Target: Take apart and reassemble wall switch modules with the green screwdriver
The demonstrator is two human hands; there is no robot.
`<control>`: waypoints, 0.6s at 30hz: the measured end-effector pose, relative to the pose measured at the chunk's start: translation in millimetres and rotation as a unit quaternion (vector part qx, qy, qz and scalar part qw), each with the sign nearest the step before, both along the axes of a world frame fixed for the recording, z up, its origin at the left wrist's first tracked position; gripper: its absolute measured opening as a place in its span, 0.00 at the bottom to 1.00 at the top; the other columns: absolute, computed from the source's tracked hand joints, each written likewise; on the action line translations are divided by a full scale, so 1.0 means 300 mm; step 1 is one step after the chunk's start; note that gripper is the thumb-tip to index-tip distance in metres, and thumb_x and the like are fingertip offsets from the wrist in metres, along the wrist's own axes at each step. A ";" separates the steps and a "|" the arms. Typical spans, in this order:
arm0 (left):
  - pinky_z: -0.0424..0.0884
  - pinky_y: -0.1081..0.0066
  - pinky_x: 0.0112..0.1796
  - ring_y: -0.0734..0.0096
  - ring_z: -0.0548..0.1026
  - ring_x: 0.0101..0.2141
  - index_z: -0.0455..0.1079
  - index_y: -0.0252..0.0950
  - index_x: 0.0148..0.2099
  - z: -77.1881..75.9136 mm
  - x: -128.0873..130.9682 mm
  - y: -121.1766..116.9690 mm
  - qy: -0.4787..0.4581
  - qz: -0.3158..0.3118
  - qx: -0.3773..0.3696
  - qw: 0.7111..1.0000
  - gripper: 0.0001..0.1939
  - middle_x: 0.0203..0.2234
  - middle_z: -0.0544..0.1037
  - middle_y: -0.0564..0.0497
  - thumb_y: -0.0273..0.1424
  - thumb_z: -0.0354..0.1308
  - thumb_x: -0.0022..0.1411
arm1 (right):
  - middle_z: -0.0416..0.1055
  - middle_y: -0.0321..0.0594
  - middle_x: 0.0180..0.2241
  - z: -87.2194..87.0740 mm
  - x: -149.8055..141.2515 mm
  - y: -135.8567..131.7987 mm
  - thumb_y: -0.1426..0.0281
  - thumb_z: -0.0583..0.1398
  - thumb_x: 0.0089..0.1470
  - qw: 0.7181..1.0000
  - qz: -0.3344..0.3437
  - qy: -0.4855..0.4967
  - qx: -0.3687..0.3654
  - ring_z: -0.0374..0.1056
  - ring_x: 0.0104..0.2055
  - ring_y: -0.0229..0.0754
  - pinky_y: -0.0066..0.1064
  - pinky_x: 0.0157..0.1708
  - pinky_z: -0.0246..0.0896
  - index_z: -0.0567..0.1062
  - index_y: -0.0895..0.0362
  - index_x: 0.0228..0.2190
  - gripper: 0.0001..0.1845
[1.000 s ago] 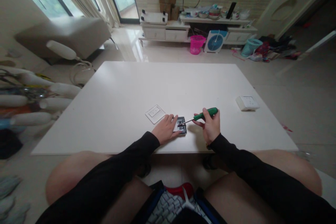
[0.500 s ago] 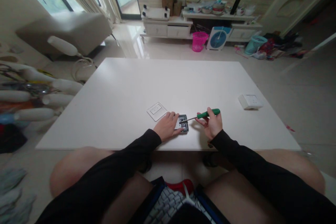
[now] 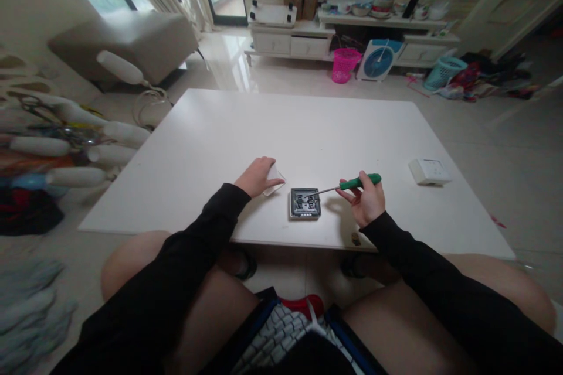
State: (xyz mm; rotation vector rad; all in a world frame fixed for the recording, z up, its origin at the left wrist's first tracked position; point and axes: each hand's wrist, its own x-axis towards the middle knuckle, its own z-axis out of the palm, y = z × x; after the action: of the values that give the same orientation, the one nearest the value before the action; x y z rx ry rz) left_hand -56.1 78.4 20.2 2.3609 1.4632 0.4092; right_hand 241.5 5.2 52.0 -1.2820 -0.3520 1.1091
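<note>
An opened wall switch [image 3: 305, 204] lies on the white table [image 3: 237, 129], its dark inside facing up. My right hand [image 3: 368, 204] grips a screwdriver [image 3: 360, 181] by its green handle, and the thin shaft slants left with its tip over or on the switch's dark inside. Left of the switch, my left hand [image 3: 255, 177] has thumb and fingers on the edges of a flat white plate [image 3: 273, 177]. The hand hides much of that plate; whether one or two white pieces lie there I cannot tell.
A white socket box [image 3: 429, 171] stands at the table's right. A small brown object [image 3: 355, 239] is by the front edge. Beyond the table are a pink basket [image 3: 344, 65], a blue fan [image 3: 379, 61] and a low cabinet [image 3: 310, 47]. White padded bars [image 3: 75, 177] are at left.
My left hand has left the switch and moved left and away from me. The white part on the switch's left half is gone from it. My right hand still points the screwdriver at the switch.
</note>
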 end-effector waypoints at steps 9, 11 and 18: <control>0.70 0.57 0.62 0.51 0.75 0.60 0.67 0.34 0.65 -0.039 -0.037 0.048 0.028 -0.113 -0.083 0.990 0.38 0.61 0.75 0.38 0.29 0.73 0.53 | 0.70 0.22 0.26 0.015 -0.006 -0.001 0.56 0.72 0.53 1.000 0.018 0.000 0.003 0.82 0.33 0.43 0.37 0.30 0.83 0.63 0.50 0.37 0.25; 0.67 0.54 0.64 0.49 0.72 0.64 0.66 0.35 0.67 -0.027 -0.035 0.037 0.007 -0.124 -0.083 0.989 0.42 0.64 0.73 0.37 0.29 0.74 0.52 | 0.70 0.23 0.26 0.020 0.006 0.005 0.55 0.73 0.52 1.000 0.021 -0.005 0.005 0.82 0.34 0.43 0.38 0.30 0.83 0.63 0.50 0.37 0.26; 0.65 0.48 0.67 0.44 0.68 0.67 0.60 0.35 0.72 0.029 0.079 -0.124 -0.104 -0.175 -0.093 0.975 0.53 0.67 0.68 0.33 0.46 0.78 0.51 | 0.72 0.25 0.28 0.075 0.079 0.053 0.53 0.74 0.46 0.993 0.026 -0.075 0.090 0.82 0.33 0.44 0.31 0.24 0.80 0.65 0.49 0.39 0.29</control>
State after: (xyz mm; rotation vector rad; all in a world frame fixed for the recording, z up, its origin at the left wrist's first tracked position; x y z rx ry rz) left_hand -32.4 41.3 28.9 2.2830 0.9261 0.3943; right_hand 265.0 21.0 74.5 -1.2034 -0.5890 1.0020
